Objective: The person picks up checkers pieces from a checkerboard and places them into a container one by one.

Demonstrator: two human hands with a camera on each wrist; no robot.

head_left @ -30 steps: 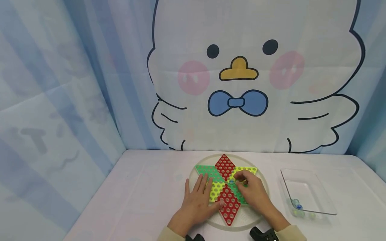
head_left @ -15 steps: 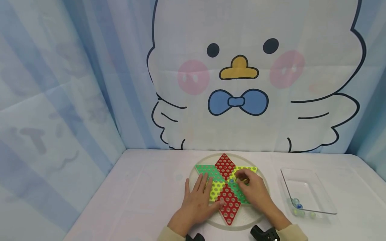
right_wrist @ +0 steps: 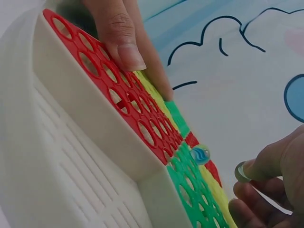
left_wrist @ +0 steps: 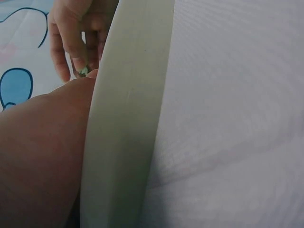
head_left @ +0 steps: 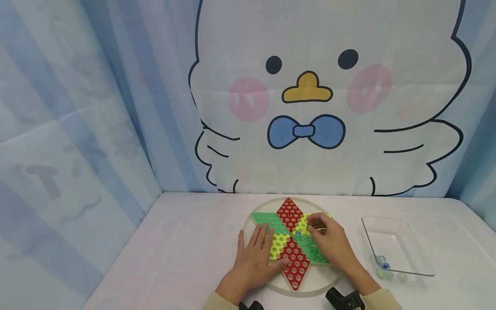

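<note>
A star-shaped Chinese checkers board point(head_left: 296, 269) with red, green and yellow holed points lies on the table. My left hand point(head_left: 252, 263) rests on its left side, fingers spread and straight, thumb on the near red point. My right hand point(head_left: 334, 246) hovers over the right side, between the yellow and green points. Its thumb and finger pinch a clear greenish marble point(right_wrist: 241, 172), which is also visible as a small green glint in the left wrist view. A blue-swirled marble point(right_wrist: 200, 154) sits on the board near the centre, apart from my fingers.
A clear plastic box point(head_left: 410, 245) stands right of the board, with several blue and green marbles point(head_left: 383, 265) at its near left corner. The board has a round cream base point(head_left: 283, 292). Behind the table hangs a cloth point(head_left: 310, 168) printed with a cartoon figure.
My right hand has moved a little to the right and away from the blue marble, still pinching its marble. The left hand stays in place on the board.
</note>
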